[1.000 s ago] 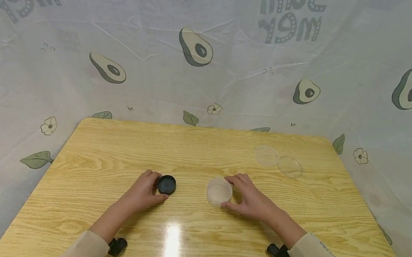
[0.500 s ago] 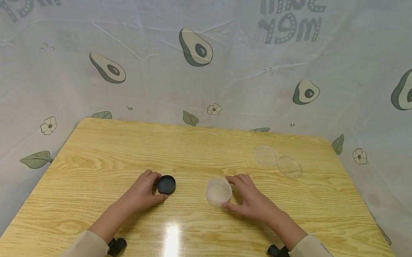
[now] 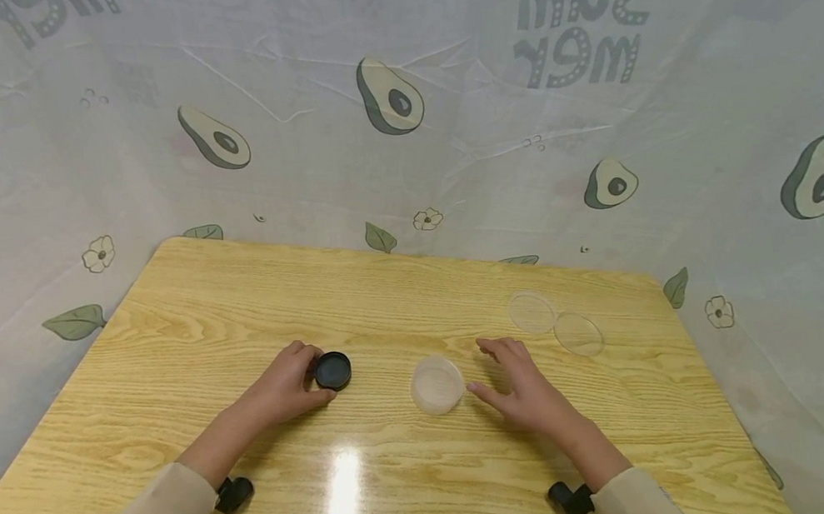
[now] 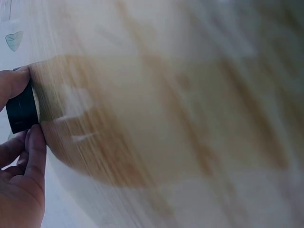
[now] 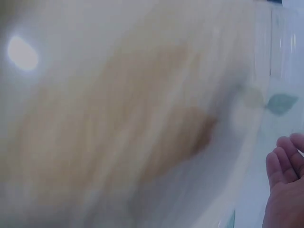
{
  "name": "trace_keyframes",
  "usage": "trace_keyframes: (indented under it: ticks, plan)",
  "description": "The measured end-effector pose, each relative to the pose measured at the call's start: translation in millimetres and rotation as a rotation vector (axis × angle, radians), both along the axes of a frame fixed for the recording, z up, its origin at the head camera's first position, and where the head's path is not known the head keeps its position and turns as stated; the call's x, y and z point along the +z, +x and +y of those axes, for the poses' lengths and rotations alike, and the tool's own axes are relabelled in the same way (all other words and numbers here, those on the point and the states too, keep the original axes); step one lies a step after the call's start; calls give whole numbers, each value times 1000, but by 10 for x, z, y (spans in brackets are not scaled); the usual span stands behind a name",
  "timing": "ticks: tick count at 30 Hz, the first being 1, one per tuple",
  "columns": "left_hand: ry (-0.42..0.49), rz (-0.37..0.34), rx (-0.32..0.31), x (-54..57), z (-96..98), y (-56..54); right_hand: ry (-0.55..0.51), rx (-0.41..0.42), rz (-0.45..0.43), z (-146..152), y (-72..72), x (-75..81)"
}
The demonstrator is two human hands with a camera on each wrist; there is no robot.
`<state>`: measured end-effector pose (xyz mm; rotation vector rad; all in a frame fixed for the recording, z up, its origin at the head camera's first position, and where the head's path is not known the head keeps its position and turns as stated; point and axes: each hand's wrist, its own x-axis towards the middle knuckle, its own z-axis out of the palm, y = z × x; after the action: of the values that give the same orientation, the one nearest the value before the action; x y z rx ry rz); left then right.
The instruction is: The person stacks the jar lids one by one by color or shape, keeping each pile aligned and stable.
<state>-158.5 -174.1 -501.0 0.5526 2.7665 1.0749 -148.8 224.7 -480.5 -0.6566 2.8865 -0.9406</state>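
Observation:
My left hand (image 3: pixel 284 390) pinches a small black round shallow dish (image 3: pixel 334 371) by its edges, thumb on the near side, fingers on the far side. Seen in the left wrist view, its plain black side wall (image 4: pixel 21 111) sits between thumb and fingertips at the table surface. To its right stands a clear round container (image 3: pixel 436 385), apart from both hands. My right hand (image 3: pixel 522 392) is just right of that container, fingers spread and holding nothing. In the right wrist view the fingers of my right hand (image 5: pixel 287 183) show at the right edge.
Two thin clear discs, a left one (image 3: pixel 531 312) and a right one (image 3: pixel 578 334), lie side by side at the back right of the wooden table (image 3: pixel 356 296). A printed cloth (image 3: pixel 296 160) hangs behind the table. A black camera mount is on each wrist.
My right hand has let go of the clear container and moved a little to the right. The container has stayed put. My left hand and the black dish have not moved.

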Motion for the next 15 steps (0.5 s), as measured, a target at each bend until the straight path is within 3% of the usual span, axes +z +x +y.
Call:
trace_keyframes:
  ticks: [8,15]
  plan:
    - [-11,6,6,5,1,4,-63,-119,62,436,-175,67]
    - [-17,12,4,-1,6,2,-49,-252,24,868,-361,169]
